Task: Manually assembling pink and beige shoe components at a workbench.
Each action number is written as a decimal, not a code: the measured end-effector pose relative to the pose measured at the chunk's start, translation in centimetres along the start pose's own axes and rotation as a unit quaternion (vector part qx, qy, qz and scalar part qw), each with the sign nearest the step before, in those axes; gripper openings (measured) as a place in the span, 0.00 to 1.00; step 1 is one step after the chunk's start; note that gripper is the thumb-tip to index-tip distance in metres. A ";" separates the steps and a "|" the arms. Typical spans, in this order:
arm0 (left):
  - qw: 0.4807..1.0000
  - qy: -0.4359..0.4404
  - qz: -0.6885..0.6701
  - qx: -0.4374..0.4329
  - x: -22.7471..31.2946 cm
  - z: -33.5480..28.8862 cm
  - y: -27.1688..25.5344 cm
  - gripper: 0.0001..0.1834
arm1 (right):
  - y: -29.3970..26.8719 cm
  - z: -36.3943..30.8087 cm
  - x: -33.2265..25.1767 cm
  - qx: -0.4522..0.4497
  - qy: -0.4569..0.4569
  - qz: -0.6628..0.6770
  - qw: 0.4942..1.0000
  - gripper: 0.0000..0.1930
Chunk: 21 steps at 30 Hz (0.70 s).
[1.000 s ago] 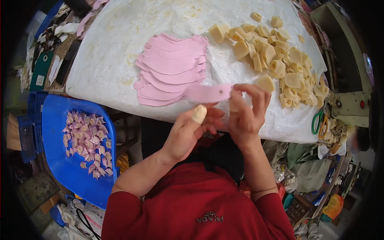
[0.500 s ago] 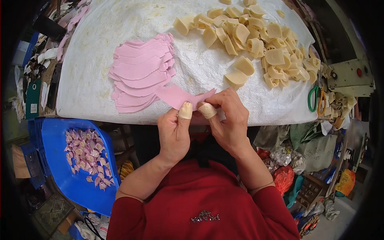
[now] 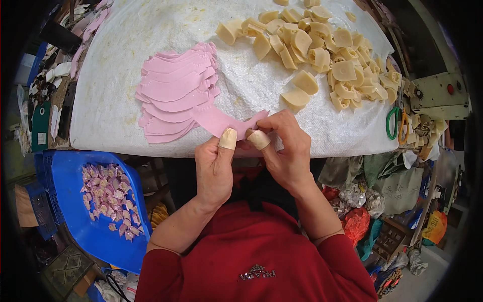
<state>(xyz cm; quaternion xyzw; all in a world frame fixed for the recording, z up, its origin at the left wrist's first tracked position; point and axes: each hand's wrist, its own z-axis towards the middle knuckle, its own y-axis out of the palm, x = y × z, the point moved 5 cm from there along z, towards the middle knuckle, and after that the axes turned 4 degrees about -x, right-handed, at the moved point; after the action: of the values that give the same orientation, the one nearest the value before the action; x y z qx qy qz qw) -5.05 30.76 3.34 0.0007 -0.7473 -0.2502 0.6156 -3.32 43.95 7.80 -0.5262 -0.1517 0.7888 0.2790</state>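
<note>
A pink sheet piece (image 3: 215, 120) with a curved outline is stretched between my two hands near the table's front edge. My left hand (image 3: 215, 163) pinches it, its thumb wrapped in a pale finger cover (image 3: 228, 139). On the other end my right hand (image 3: 286, 151) pinches too, with a like cover on the thumb. Whatever else sits under the right fingertips is hidden. The piece's left end lies over a fanned stack of pink pieces (image 3: 173, 93). Beyond my right hand lie two cream plastic heel-shaped pieces (image 3: 297, 99), apart from a large heap of such pieces (image 3: 344, 70).
A white woven cover (image 3: 115, 60) spreads over the table. At lower left stands a blue basin (image 3: 95, 246) with small pink-wrapped pieces (image 3: 108, 194). Green scissors handles (image 3: 392, 123) hang by the right edge. Bags (image 3: 357, 221) crowd the floor on the right.
My left hand has shifted slightly left, its thumb turned more upright. The pink piece bends a little differently at the right fingers. Both hands keep their pinch.
</note>
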 end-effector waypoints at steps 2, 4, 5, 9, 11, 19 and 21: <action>1.000 -0.010 -0.013 0.004 -0.3 0.0 -0.2 0.18 | 0.1 0.1 0.2 0.004 -0.022 -0.008 1.000 0.08; 0.999 -0.041 -0.023 -0.009 -0.8 0.1 -0.7 0.19 | 0.0 0.1 0.0 0.007 -0.043 -0.015 0.999 0.07; 0.999 -0.040 -0.023 -0.009 -0.8 0.1 -0.4 0.19 | -0.1 0.1 0.3 -0.008 -0.016 0.011 1.000 0.07; 0.992 -0.018 -0.123 -0.005 -0.1 0.4 0.3 0.19 | 0.3 -0.5 1.4 -0.005 0.071 0.153 0.986 0.08; 0.992 -0.013 -0.126 -0.023 0.1 0.5 0.6 0.19 | 0.1 -0.4 1.2 -0.003 0.082 0.152 0.985 0.09; 0.992 0.005 -0.128 0.015 0.4 0.5 -0.5 0.20 | -1.1 -0.9 0.6 0.017 -0.027 0.003 0.999 0.14; 0.992 0.006 -0.126 0.017 1.4 1.0 -0.6 0.19 | -1.8 -1.4 1.0 -0.028 -0.010 0.002 1.000 0.14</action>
<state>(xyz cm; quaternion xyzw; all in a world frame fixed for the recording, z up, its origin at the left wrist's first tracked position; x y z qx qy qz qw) -6.46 30.19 4.26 0.1064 -0.7416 -0.3131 0.5837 -1.84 45.88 7.46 -0.5263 -0.1756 0.7900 0.2610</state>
